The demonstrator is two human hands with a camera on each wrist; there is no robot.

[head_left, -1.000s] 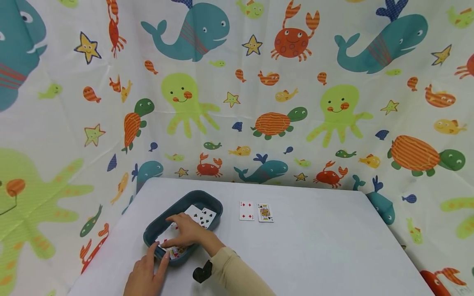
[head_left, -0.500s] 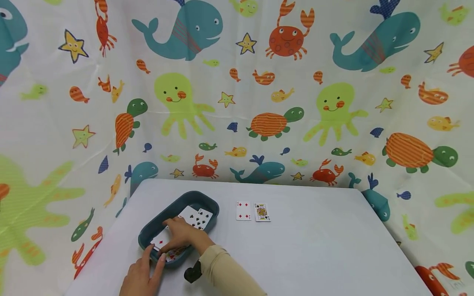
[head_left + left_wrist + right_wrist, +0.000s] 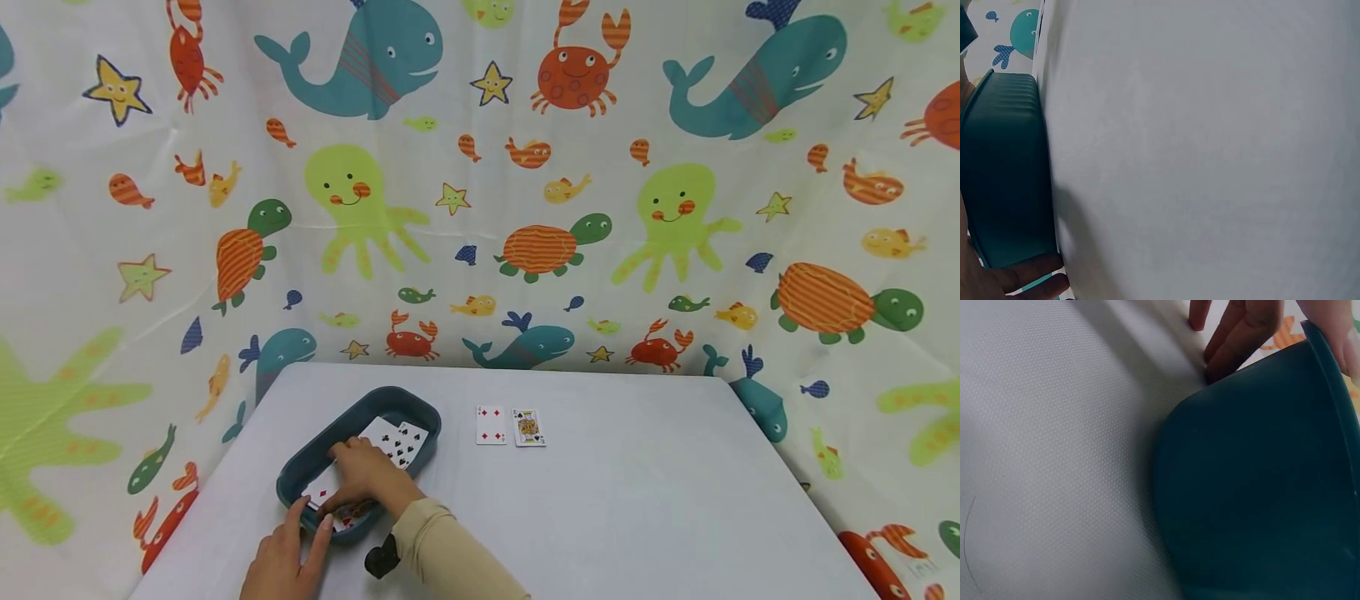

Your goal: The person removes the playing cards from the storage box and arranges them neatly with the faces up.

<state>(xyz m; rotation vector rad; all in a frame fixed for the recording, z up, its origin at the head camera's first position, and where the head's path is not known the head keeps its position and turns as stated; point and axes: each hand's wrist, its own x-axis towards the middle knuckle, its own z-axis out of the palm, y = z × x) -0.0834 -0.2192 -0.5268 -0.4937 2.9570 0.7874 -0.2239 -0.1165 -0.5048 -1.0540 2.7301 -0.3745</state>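
Observation:
A dark teal tub point(image 3: 322, 442) holding loose playing cards stands on the left of the white table. My left hand point(image 3: 285, 554) grips its near end, with thumb and fingertip at the rim; the right wrist view shows fingers against the outer wall. My right hand point(image 3: 371, 475) reaches inside, thumb and index finger spread apart over the cards, other fingertips hidden. Beside its thumb lie a diamond card point(image 3: 322, 492) and a partly covered face card point(image 3: 343, 520). Black-suited cards point(image 3: 405, 443) show beyond the hand. The left wrist view shows the tub's outer wall point(image 3: 1007, 169).
Two face-up cards lie right of the tub on the table point(image 3: 637, 483): a four of diamonds point(image 3: 491, 425) and a king point(image 3: 529, 428). A sea-animal curtain point(image 3: 450, 250) hangs behind and at the sides. A black object point(image 3: 382, 557) sits by the right cuff.
The head view has turned slightly right, so everything shifts left in it. My right thumb has dipped a little toward the near cards. Both hands stay at the tub.

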